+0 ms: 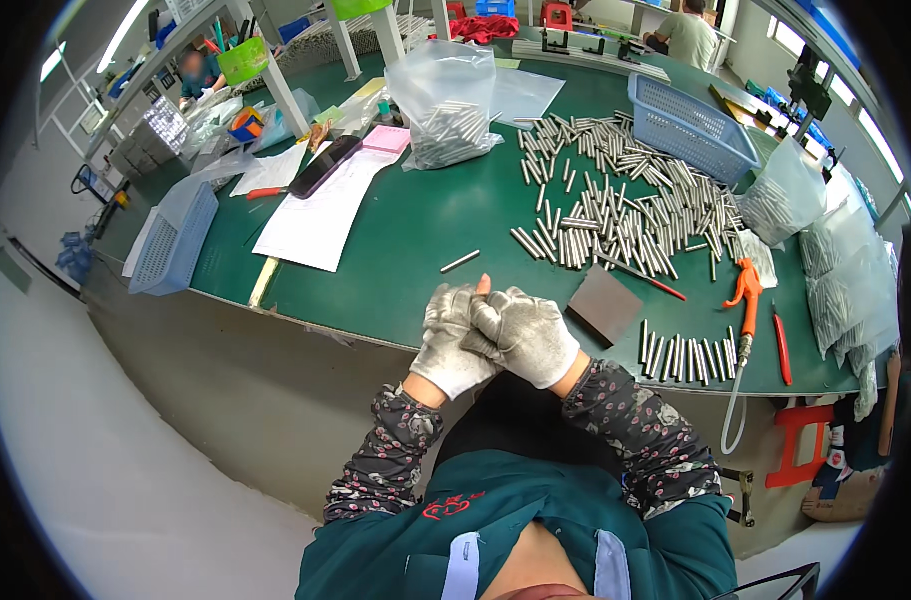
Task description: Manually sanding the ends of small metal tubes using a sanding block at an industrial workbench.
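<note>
Both my hands wear grey-white work gloves and meet at the front edge of the green table (416,250). My left hand (449,340) and my right hand (524,335) press against each other, fingers curled; a bare fingertip pokes up between them. Whether they hold anything is hidden. A single metal rod (461,262) lies just beyond them. A big heap of short metal rods (626,200) covers the table to the right. A neat row of rods (686,358) lies by the front edge, right of a dark grey block (606,305).
An orange air gun (746,290) with hose and a red tool (782,348) lie at right. Blue baskets stand at far right (691,128) and at left (176,240). A clear bag of rods (448,100), papers (321,215) and a dark phone (324,166) lie farther back. People sit at the back.
</note>
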